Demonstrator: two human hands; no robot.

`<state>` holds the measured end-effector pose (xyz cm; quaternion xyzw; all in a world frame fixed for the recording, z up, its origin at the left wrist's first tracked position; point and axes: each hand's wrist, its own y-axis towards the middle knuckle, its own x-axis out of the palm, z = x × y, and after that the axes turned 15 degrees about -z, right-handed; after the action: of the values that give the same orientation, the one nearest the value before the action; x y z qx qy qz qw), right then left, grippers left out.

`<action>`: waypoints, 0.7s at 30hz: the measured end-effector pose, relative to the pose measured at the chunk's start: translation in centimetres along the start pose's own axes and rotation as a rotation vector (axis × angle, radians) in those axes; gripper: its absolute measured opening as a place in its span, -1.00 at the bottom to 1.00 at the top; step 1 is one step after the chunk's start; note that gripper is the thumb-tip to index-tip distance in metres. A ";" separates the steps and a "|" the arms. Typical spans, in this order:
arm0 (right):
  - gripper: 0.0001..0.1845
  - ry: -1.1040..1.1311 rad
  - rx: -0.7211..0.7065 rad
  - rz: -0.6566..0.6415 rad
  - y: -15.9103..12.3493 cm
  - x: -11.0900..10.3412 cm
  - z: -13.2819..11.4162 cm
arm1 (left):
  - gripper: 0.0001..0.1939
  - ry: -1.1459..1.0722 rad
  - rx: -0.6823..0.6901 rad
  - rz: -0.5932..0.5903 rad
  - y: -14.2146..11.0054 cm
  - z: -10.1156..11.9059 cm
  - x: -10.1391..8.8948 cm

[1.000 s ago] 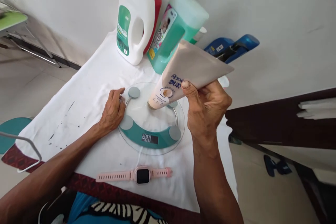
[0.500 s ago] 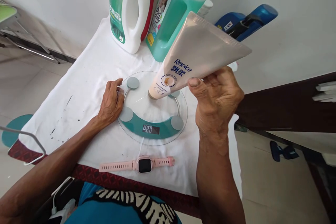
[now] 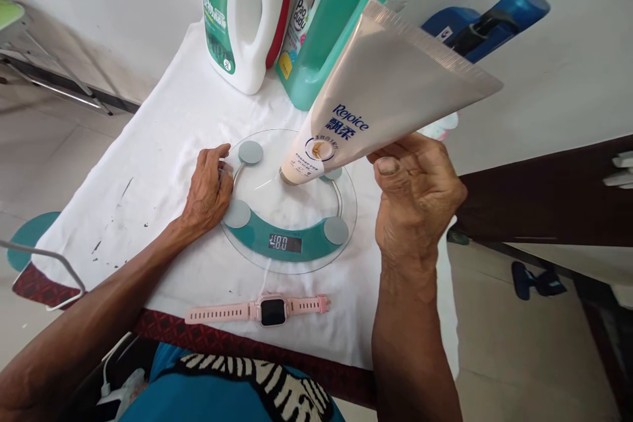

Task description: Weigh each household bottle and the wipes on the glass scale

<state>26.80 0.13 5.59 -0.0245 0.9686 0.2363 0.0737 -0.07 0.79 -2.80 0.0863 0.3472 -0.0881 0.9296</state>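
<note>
A Rejoice tube (image 3: 380, 92), pale and pearly, stands cap down and tilted to the right on a round glass scale (image 3: 281, 252). Beside its lower right edge is my right hand (image 3: 415, 191). The thumb shows apart from the tube, while the other fingertips are partly hidden behind its edge. My left hand (image 3: 205, 191) rests at the scale's left rim, its fingers loosely bent and not wrapped round anything visible. Digits resembling 8.0 are lit on the scale's display (image 3: 285, 243). A pink smartwatch (image 3: 273, 310) lies stretched out nearer my body.
Behind the scale stand a white jug (image 3: 250, 59) with a green label and a green bottle (image 3: 309, 82) marked Paodudu. Blue bottles (image 3: 494, 26) are at the back right, near the wall. A white cloth (image 3: 148, 165) covers the table.
My right thumb has come away from the tube's edge. The tube's upper end appears farther up and right, with the view also slightly shifted. My left hand stays by the scale.
</note>
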 end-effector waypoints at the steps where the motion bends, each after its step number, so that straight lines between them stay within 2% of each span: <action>1: -0.64 0.010 -0.001 -0.003 0.1 0.0 0.1 | -0.56 -0.001 -0.001 0.001 0.0 0.0 0.0; 3: -0.56 0.018 0.024 -0.016 0.3 0.1 0.2 | -0.57 -0.005 -0.002 0.004 0.1 0.0 0.0; 6: -0.21 -0.019 0.131 -0.085 0.8 0.9 0.3 | -0.58 -0.009 -0.006 0.009 0.0 0.1 0.0; 8: -0.10 -0.058 0.229 -0.115 1.1 2.2 0.3 | -0.58 -0.012 -0.015 0.009 0.0 0.2 -0.1; 9: -0.15 -0.070 0.276 -0.099 1.3 3.0 0.4 | -0.56 -0.015 -0.021 0.009 -0.1 0.3 -0.1; 12: -0.54 -0.055 0.371 0.002 1.8 5.2 0.7 | -0.52 -0.018 -0.042 0.011 -0.1 0.4 -0.2; 14: -0.67 -0.013 0.389 0.045 2.2 5.8 0.6 | -0.51 -0.021 -0.054 0.007 -0.1 0.4 -0.2; 17: -0.67 0.041 0.379 0.137 2.9 4.6 0.3 | -0.52 -0.032 -0.048 0.014 -0.1 0.4 -0.3; 21: -0.56 -0.126 0.252 0.413 4.8 -0.5 0.7 | -0.53 -0.032 -0.015 0.033 -0.2 0.1 0.1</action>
<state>27.03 4.76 7.21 0.1981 0.9683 0.1249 0.0864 -0.01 0.60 -2.79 0.0835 0.3314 -0.0713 0.9371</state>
